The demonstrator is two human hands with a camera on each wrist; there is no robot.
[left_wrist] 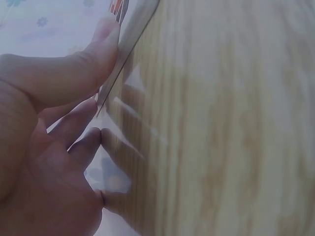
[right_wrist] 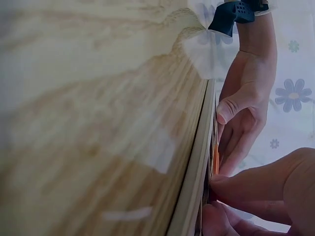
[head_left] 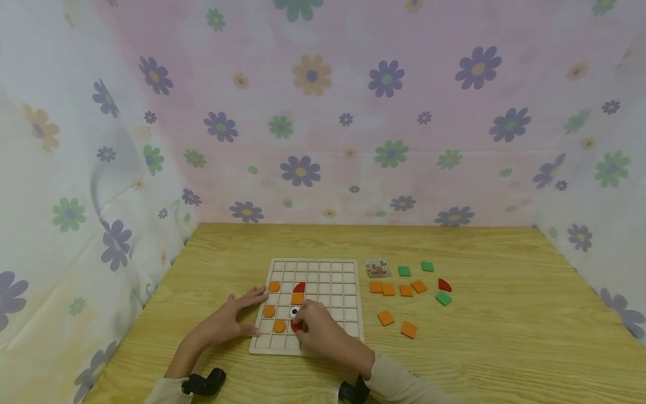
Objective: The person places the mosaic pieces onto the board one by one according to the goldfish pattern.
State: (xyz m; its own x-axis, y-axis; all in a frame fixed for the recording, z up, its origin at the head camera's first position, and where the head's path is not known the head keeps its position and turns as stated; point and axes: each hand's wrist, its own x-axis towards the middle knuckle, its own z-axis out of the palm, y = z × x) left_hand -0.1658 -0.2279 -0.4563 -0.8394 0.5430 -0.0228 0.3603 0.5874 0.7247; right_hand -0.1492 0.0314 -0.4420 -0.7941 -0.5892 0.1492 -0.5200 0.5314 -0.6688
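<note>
A light wooden grid board [head_left: 337, 288] lies flat on the table. Over its lower middle, my right hand [head_left: 325, 332] pinches a red tile [head_left: 294, 325] down at a cell; the fingers partly hide its shape. Directly above that tile are a white tile with a black dot [head_left: 295, 312], an orange square [head_left: 298, 299] and a red quarter-circle [head_left: 300, 287]. Orange discs [head_left: 270, 311] occupy several cells on the left. My left hand [head_left: 222, 322] touches the board's left edge, thumb and fingers spread; the left wrist view shows the thumb [left_wrist: 101, 54] along that edge.
Right of the board lie a small patterned card [head_left: 377, 267], several loose orange squares [head_left: 386, 318], green squares [head_left: 443, 298] and another red quarter-circle [head_left: 444, 285]. Flowered cloth [head_left: 313, 123] walls in the wooden table [head_left: 484, 336] at the back and both sides.
</note>
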